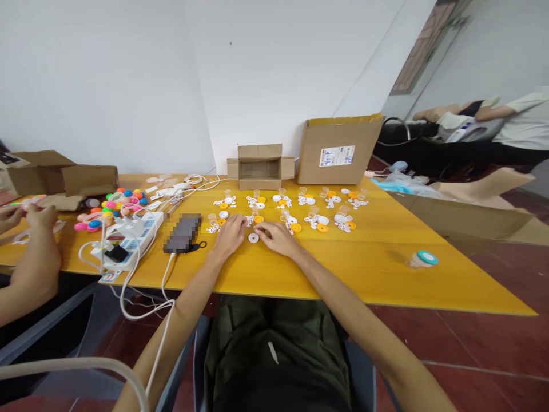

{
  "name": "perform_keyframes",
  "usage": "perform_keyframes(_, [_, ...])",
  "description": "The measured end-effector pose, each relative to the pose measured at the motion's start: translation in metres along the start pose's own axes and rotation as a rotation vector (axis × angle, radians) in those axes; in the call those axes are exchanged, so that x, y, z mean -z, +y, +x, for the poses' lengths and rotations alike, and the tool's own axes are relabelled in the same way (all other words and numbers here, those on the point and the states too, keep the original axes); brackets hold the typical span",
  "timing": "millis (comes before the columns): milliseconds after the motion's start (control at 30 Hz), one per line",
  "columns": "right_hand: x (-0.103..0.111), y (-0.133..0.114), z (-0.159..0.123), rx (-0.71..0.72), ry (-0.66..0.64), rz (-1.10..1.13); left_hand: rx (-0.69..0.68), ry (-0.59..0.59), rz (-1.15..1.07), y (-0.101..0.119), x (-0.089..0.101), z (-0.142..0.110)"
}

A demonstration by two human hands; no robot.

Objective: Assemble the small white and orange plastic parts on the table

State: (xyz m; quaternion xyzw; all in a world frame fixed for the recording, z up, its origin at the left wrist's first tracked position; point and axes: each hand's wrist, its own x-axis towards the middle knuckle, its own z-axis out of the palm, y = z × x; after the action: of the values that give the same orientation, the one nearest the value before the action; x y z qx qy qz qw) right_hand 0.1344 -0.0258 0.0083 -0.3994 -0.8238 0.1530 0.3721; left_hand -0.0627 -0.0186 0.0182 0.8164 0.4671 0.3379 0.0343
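Note:
My left hand (231, 235) is over the yellow table, its fingers curled together beside a cluster of small white pieces (249, 220). Across a narrow gap, my right hand (278, 238) has its thumb and fingertips drawn into a pinch. What either hand holds, if anything, is too small to make out. Between and just below the fingertips lies a white disc (253, 238) with a small centre hole. A yellow ring-shaped part (258, 219) sits just beyond them. Further groups of clear cups (283, 215), white discs (323, 220) and yellow rings (295, 228) lie in two rows.
A small open carton (260, 178) and a larger box (338, 151) stand against the wall. Left are a phone (183, 233), a power strip (141, 237), cables and colourful balls (124, 200). A teal-lidded cup (424, 259) lies right. Another person's hands (36, 214) work far left.

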Motion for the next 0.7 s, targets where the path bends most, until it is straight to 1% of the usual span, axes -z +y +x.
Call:
perform_keyframes(167, [0.0007,-0.0002,-0.0027,0.126,0.013,-0.058,-0.013,0.018,-0.023,-0.0023,-0.0014,0.0004])
perform_keyframes(300, [-0.0007,-0.0006,-0.0026,0.254,-0.063,-0.089,0.000,0.018,-0.027,-0.0022,-0.0012,0.0006])
perform_keyframes(367, [-0.0022,-0.0009,-0.0017,0.292,-0.079,-0.111,0.004,0.016,-0.027,-0.0015,-0.0004,0.0006])
perform_keyframes(567, [-0.0053,-0.0012,-0.0010,0.302,-0.069,-0.173,0.025,0.005,-0.024,0.0016,0.0022,0.0012])
perform_keyframes(700, [-0.0032,-0.0018,-0.0006,0.248,-0.034,-0.155,0.022,-0.005,-0.043,0.0027,0.0029,0.0017])
